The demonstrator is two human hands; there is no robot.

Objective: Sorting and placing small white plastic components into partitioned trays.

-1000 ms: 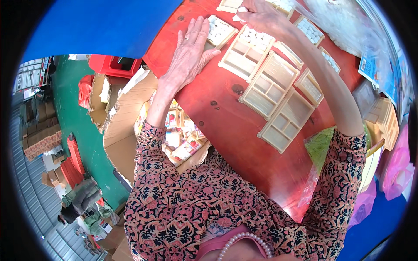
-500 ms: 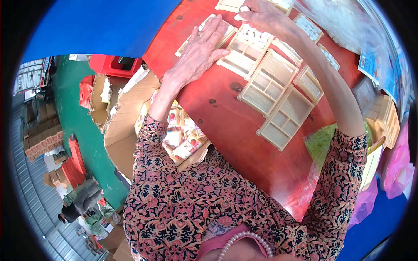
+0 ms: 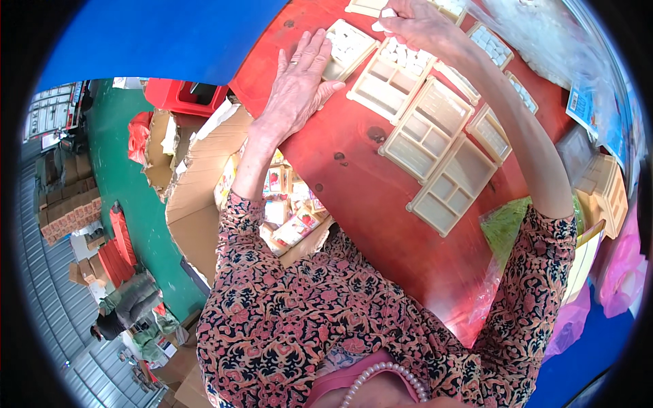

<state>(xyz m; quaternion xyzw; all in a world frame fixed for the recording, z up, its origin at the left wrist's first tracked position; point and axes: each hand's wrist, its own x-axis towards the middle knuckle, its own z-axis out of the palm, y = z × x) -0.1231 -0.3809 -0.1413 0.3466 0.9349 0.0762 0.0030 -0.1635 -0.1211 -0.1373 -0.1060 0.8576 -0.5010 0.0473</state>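
"Fingers of the left hand [image 3: 294, 88], how are they?"
"Extended, thumb spread, gripping nothing I see, over one end of a cream, rectangular plastic tray [image 3: 334, 70] of small white chunks [image 3: 349, 42]. I can't tell whether they press."
"Further right?"
"The right hand [image 3: 422, 29] is mostly curled, fingertips pinching white, chunky material [image 3: 387, 13] near a cream, compartmented plastic tray [image 3: 377, 95], partly filled, on the red tabletop [image 3: 347, 217]."

A red plastic object [image 3: 163, 95] is in the upper left of the frame, brown cartons [image 3: 71, 216] are stacked at the left, and a pink plastic bag [image 3: 620, 282] is at the right
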